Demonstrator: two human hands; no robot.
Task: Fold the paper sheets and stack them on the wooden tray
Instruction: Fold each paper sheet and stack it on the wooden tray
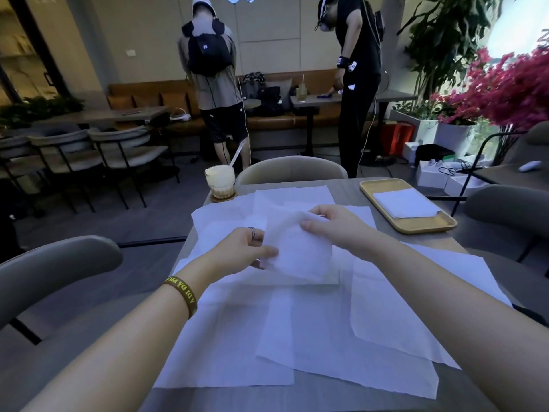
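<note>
While its lower left corner hides behind a thumb, a thin, soft white paper sheet point(300, 248), folded roughly square, is held at centre: the left hand point(246, 248) pinches its left edge and the right hand point(332, 224) pinches its top. Beneath, limp overlapping sheets point(297, 337) cover the grey surface point(344, 188). At two o'clock, a rectangular wooden tray point(421, 226) bears a folded stack point(405, 203).

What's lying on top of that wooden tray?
A folded white paper stack lies on the wooden tray. The tray bottom beneath it is covered, and how many sheets it holds cannot be counted.
</note>
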